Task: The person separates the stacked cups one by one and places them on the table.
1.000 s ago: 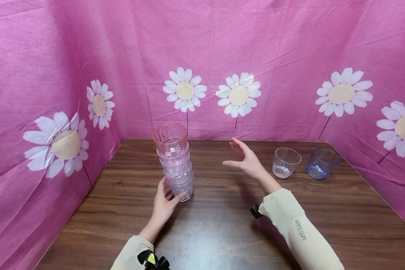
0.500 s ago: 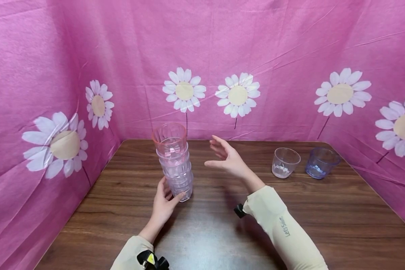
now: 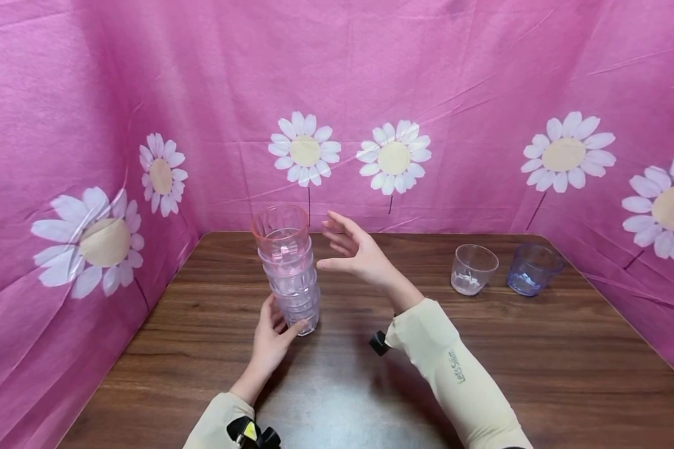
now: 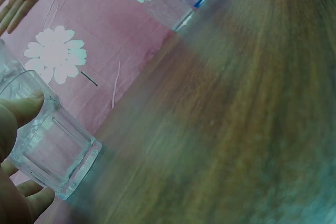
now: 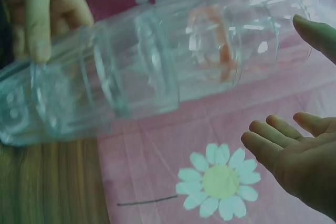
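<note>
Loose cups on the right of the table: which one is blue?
The blue cup, farthest right near the table's corner. The clear cup beside it on its left has no tint. Both stand upright.

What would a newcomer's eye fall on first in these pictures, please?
Probably the tall stack of clear cups at the table's left rear, its base held by the left hand while the open right hand hovers beside its top. Next, the pink daisy cloth behind, and two single cups at the right rear.

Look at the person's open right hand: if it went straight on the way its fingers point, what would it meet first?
Probably the stack of cups; the right hand is open beside its upper part, though depth is uncertain.
</note>
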Demonstrator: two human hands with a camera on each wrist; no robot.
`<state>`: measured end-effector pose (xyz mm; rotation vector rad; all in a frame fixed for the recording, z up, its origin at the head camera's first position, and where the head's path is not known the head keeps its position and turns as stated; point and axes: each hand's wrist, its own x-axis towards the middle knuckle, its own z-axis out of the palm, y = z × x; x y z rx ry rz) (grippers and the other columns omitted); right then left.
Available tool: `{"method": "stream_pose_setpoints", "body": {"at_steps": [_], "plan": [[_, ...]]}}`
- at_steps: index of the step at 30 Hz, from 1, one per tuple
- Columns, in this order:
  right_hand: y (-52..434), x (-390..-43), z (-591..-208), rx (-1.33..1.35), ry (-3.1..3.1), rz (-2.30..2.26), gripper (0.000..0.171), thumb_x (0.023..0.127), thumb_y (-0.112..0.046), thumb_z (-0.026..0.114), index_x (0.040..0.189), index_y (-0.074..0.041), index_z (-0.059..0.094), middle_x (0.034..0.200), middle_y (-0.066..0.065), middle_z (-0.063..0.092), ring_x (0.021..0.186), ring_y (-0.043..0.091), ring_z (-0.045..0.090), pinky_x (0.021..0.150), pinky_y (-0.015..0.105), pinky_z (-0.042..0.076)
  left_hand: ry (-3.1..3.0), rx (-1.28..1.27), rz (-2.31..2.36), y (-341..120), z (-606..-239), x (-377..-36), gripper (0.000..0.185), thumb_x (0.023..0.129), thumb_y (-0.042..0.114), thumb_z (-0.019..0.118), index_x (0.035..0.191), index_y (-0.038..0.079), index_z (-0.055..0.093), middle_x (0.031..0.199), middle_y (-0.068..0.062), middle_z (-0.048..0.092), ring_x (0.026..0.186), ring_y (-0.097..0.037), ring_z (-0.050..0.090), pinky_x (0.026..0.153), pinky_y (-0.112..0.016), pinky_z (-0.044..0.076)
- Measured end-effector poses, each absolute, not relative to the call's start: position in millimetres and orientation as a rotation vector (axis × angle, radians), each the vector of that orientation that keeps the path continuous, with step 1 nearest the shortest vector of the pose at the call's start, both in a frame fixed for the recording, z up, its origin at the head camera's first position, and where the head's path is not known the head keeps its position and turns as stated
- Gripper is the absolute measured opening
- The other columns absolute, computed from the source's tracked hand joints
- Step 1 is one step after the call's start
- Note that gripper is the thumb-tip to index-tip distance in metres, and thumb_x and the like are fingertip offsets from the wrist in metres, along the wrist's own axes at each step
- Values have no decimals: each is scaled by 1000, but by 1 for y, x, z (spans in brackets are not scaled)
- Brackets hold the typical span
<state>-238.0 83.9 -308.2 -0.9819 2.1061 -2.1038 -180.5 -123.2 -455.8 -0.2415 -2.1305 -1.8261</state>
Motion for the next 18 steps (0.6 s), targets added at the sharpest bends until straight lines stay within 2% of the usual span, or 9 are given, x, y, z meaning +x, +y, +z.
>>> {"method": "stream_pose_setpoints", "body": {"at_steps": [18], "plan": [[58, -237, -280, -1026, 2053, -2145, 90, 77, 13, 74, 154, -1, 30, 145, 21, 45, 133, 33, 48, 110, 33, 41, -2134, -241, -1839, -123, -453, -179, 76, 83, -7, 75, 143, -14, 29, 137, -38, 42, 119, -54, 51, 100, -59, 46]]}}
